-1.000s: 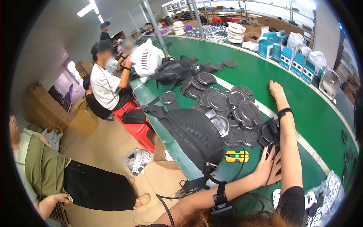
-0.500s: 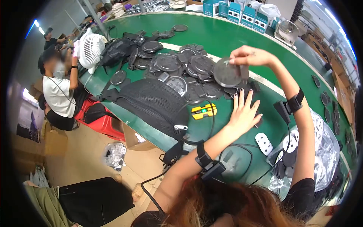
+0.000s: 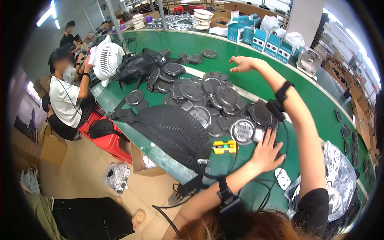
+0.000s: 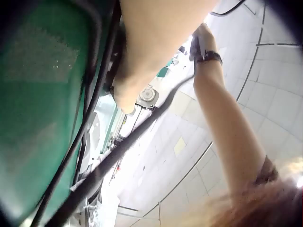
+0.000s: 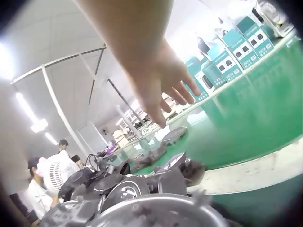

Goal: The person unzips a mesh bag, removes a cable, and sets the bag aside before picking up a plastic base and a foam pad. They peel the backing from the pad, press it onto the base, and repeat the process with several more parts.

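Observation:
In the head view my right hand (image 3: 245, 64) is raised over the green work surface (image 3: 208, 42), fingers loosely bent and nothing between them. The right wrist view shows the same hand (image 5: 161, 78) with fingers hanging down beyond the pile. My left hand (image 3: 267, 155) lies low at the near side of the pile, fingers spread, fingertips at the edge of a black round part (image 3: 261, 115). Beside those fingers is a round part with a silvery patterned face (image 3: 243, 131). Many similar black round parts (image 3: 191, 89) lie heaped farther left. In the left wrist view the fingers are mostly hidden.
A black mesh bag (image 3: 172, 130) lies along the near edge, close to a yellow device (image 3: 225, 147). Black cables run under my left forearm. A clear plastic bag of white parts (image 3: 340, 180) sits at the right. Teal boxes (image 3: 272, 45) line the far side. Another person holds a white fan (image 3: 107, 60).
Half a second ago my right hand held a dark round part over the pile; now it is empty and farther back. The silvery-faced part now shows beside my left hand. The head view has shifted.

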### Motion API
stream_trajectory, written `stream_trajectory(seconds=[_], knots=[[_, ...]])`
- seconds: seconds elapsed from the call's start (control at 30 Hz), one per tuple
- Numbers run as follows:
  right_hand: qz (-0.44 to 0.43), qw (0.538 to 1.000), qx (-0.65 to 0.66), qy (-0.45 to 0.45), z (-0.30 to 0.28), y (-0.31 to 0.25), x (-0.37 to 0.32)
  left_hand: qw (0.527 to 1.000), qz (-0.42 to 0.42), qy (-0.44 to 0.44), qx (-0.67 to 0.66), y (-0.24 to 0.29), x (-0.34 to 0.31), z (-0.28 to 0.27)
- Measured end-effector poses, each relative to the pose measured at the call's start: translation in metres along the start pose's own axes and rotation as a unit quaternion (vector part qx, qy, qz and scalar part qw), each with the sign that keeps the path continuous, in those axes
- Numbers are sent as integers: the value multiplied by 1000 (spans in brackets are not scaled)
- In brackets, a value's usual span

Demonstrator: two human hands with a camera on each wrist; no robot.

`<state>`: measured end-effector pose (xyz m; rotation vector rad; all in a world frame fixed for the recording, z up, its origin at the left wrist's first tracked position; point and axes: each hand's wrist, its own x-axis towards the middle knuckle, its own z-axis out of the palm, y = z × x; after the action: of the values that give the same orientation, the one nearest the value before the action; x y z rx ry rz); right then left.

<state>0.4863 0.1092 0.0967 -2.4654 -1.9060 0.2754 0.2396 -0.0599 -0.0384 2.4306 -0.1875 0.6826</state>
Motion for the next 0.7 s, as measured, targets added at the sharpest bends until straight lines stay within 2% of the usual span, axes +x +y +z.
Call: stream_trajectory(seconds=[0.03, 0.07, 0.17, 0.23, 0.3, 0.33, 0.37, 0.4, 0.43, 0.47, 0.5, 0.57, 0.6, 0.63, 0.7], knots=[[65, 997, -19, -31, -3, 2, 21, 999, -5, -35, 15, 1, 1, -4], [102, 994, 4, -50, 0, 20, 54, 1000, 3, -19, 10, -2, 0, -1], [112, 993, -34, -13, 29, 29, 120, 997, 28, 53, -47, -8, -2, 9], [93, 994, -30, -48, 42, 10, 149, 996, 2, 52, -74, -13, -2, 18], [47, 999, -3, -14, 60, -9, 168, 987, -1, 32, -156, -16, -8, 16], [47, 999, 7, -13, 62, -14, 171, 794, -118, 38, -596, -13, -12, 32], [73, 997, -1, -5, 57, -21, 164, 795, -126, 32, -593, -16, -14, 34], [99, 995, -10, 1, 59, -23, 162, 925, -60, 89, -366, -17, -15, 33], [108, 994, -13, 4, 60, -14, 166, 984, 15, 138, -112, -17, -15, 32], [107, 994, -21, -1, 62, -8, 163, 991, -25, 40, -127, -15, -14, 25], [105, 994, -30, -5, 63, -2, 160, 991, -27, 38, -129, -14, -12, 19], [99, 992, -30, -75, 71, 4, 158, 961, -72, -9, -268, -13, -8, 10], [62, 997, 32, -29, 79, 9, 152, 960, -72, -8, -269, -13, -6, 7], [65, 997, 32, -30, 78, 14, 154, 969, -73, -25, -235, -12, -4, 5], [8, 995, -29, -93, 63, 18, 154, 975, -71, -44, -205, -10, -3, 5]])
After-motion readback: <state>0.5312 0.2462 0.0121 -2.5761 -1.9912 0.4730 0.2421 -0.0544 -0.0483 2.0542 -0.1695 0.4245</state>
